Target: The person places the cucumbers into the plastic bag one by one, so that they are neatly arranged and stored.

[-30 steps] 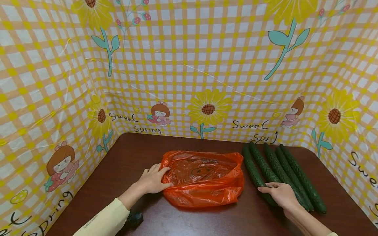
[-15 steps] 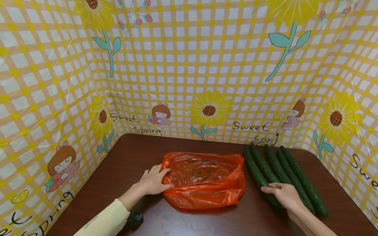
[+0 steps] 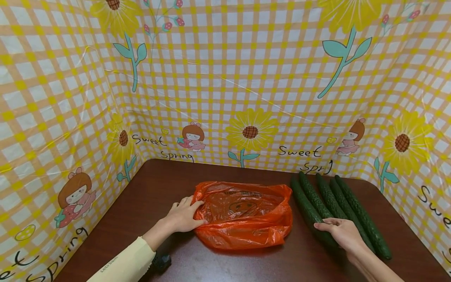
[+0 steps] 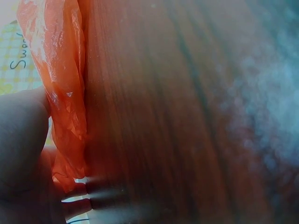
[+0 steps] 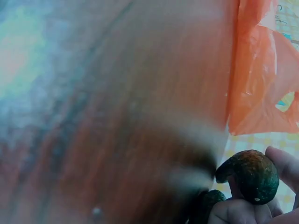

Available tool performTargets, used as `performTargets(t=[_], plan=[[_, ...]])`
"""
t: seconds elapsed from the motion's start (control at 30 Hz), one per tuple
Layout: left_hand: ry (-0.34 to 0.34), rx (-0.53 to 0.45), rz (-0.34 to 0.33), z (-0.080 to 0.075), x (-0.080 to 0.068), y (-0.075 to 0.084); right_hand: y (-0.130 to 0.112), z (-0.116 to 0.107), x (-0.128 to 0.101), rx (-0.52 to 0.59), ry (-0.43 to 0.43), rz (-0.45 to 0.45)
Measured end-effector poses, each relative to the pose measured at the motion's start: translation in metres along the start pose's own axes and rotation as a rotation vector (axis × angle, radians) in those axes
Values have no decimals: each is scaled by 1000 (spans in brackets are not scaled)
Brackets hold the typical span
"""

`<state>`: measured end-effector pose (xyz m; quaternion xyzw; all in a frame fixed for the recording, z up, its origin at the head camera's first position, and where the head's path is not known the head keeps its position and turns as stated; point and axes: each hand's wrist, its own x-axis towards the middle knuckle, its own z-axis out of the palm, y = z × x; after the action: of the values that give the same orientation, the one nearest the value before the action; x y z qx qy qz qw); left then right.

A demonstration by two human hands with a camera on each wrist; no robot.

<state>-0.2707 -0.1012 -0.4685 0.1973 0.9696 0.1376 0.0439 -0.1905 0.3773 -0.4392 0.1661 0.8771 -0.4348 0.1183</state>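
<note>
Nearest the camera, a cream sleeve (image 3: 123,264) runs up to the left hand (image 3: 183,217), whose fingers and thumb pinch the left edge of the orange plastic bag (image 3: 244,213). Bag lies flat and crumpled mid-table; I can't see an open mouth from the head view. Right hand (image 3: 340,233) at near right, fingers curled round the near end of the leftmost cucumber (image 3: 306,209); the right wrist view shows its tip held in the fingertips (image 5: 285,163). Further back, three more cucumbers (image 3: 347,207) lie side by side, touching, angled to far left on the brown table (image 3: 158,180). Checked sunflower backdrop (image 3: 225,78) behind.

Risks, my read:
- grip sits at the very end, so a long cucumber could droop or slip on lift
- lifting it may roll the neighbours
- thin film, single pinch point: the bag could slide or collapse
</note>
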Motion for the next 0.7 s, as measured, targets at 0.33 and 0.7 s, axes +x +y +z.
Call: performTargets(t=[0.33,0.7], plan=[[2,1,9,2,1,-1,-2,14,5,-65,-21,-1],[-9,15,0,2,2,-1,-6,23,14,-152,47,-20]])
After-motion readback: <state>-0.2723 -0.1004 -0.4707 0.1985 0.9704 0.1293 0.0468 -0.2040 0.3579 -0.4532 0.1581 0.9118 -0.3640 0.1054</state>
